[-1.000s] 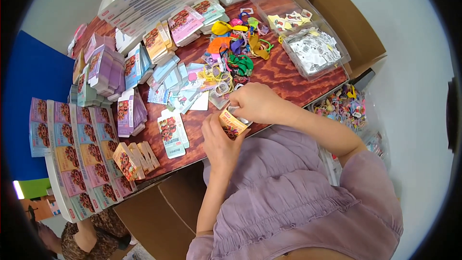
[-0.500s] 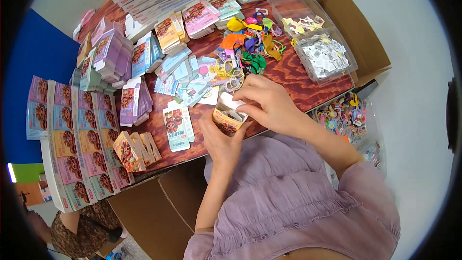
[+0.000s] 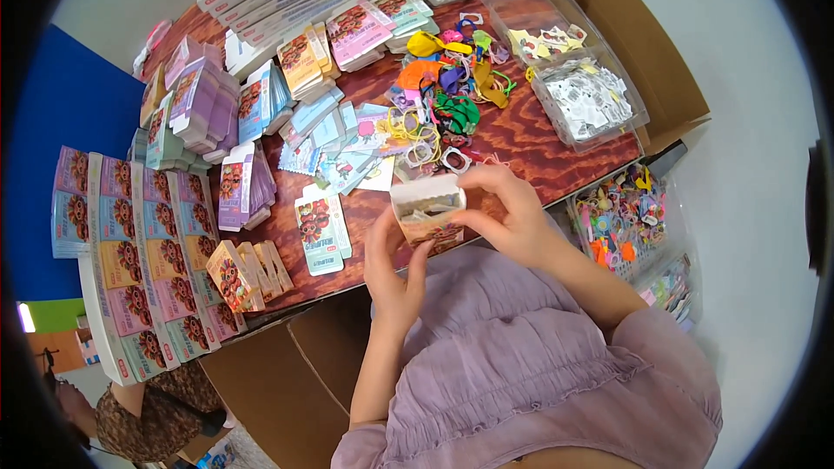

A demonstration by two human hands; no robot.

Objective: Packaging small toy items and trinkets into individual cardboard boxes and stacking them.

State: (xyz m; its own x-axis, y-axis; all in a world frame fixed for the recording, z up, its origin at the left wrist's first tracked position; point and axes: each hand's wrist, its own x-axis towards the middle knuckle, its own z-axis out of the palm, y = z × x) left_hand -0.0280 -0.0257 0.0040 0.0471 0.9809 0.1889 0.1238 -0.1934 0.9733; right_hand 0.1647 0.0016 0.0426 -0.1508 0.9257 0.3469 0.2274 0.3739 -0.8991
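A small orange cardboard box (image 3: pixel 429 224) is held up over the table's front edge, its top flap raised and its mouth facing up. Small pale packets show inside it. My left hand (image 3: pixel 393 271) grips the box's left side and front, thumb beneath. With fingers and thumb, my right hand (image 3: pixel 501 208) pinches its right side near the rim. Beyond the box lie a pile of colourful hair ties and small trinkets (image 3: pixel 452 87) and some scattered pale printed packets (image 3: pixel 334 143). A flat mint-green carton (image 3: pixel 320 234) rests left of my left hand.
Stacked flat cartons (image 3: pixel 204 108) fill the table's left and back. Several filled orange boxes (image 3: pixel 248 274) stand beside display trays (image 3: pixel 156 265) at left. Clear plastic trays (image 3: pixel 591 104) hold small cards at right; a bin of trinkets (image 3: pixel 621 217) sits below. Another person (image 3: pixel 156 412) is at lower left.
The box has turned so its opening faces up more squarely, its flap lifted. My right hand has moved from above the opening to grip the box's right side.
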